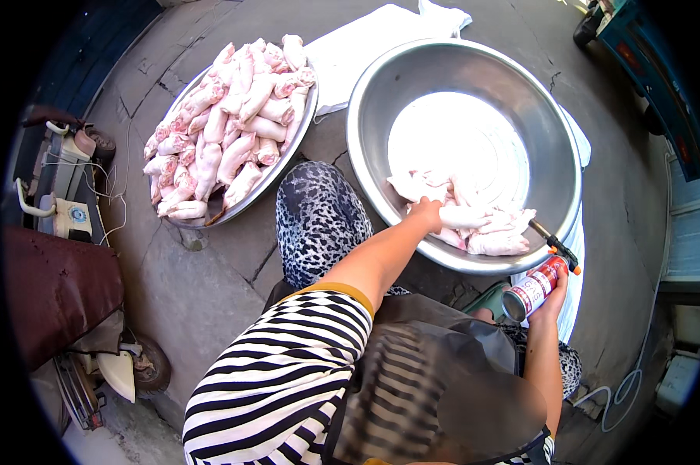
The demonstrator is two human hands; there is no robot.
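Note:
A wide steel basin (553,147) stands in front of me, with several pale pig trotters (498,245) gathered at its near side. Over its near rim reaches my left hand (427,215), its fingers closed round a pale trotter (462,218). My right hand (553,298), outside the basin's near right edge, grips a gas torch (537,287) with a red and white canister. The torch's dark nozzle tilts up and left over the rim, close to the trotters. No flame can be made out in the bright light.
At the left, a round metal tray (309,128) carries a large heap of pinkish trotters (226,124). White sheeting (350,58) lies under and behind the basin. Parked vehicles line the left side, and a blue vehicle (652,74) stands far right. A pale hose (627,387) coils on the right.

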